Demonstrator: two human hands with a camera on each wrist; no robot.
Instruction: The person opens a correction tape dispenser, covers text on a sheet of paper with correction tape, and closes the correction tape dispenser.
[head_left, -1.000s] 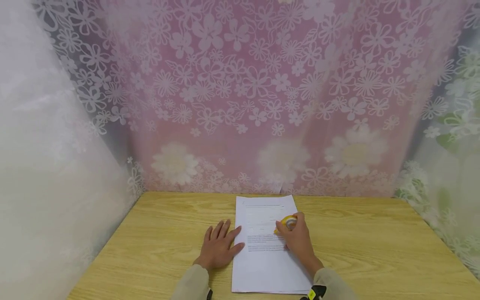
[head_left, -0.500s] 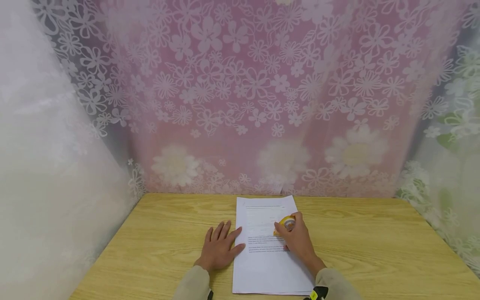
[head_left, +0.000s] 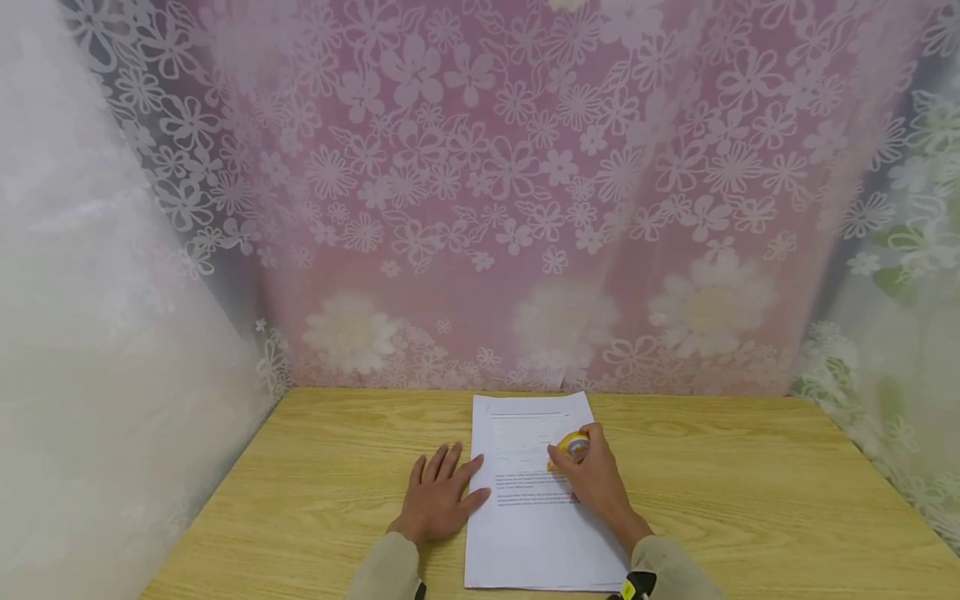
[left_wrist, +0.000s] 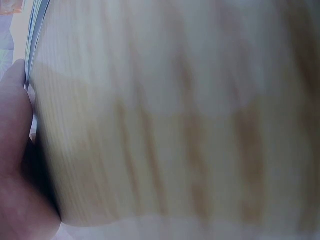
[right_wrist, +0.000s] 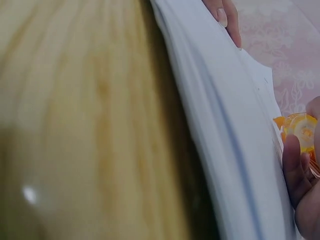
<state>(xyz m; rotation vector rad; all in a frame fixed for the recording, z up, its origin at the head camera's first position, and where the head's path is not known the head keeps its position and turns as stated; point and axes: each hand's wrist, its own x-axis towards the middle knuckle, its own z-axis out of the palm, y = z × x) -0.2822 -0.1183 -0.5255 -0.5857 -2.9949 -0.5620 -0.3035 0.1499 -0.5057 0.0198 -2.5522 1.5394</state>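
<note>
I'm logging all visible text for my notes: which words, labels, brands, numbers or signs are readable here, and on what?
No text can be read for certain.
Paper: a heading line and two printed paragraphs, too small and blurred to read.
Tape dispenser in the right hand: no readable label.
Yellow patch by the right sleeve: any marking is too small.

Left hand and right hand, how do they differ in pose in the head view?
The left hand lies with its fingers spread and holds nothing, while the right hand has curled fingers gripping a small yellow-orange tool.
The left hand is mostly over the table, thumb and index fingertip over the left edge of the paper stack; the right hand is at the stack's right side.
Both come out of beige sleeves.
</note>
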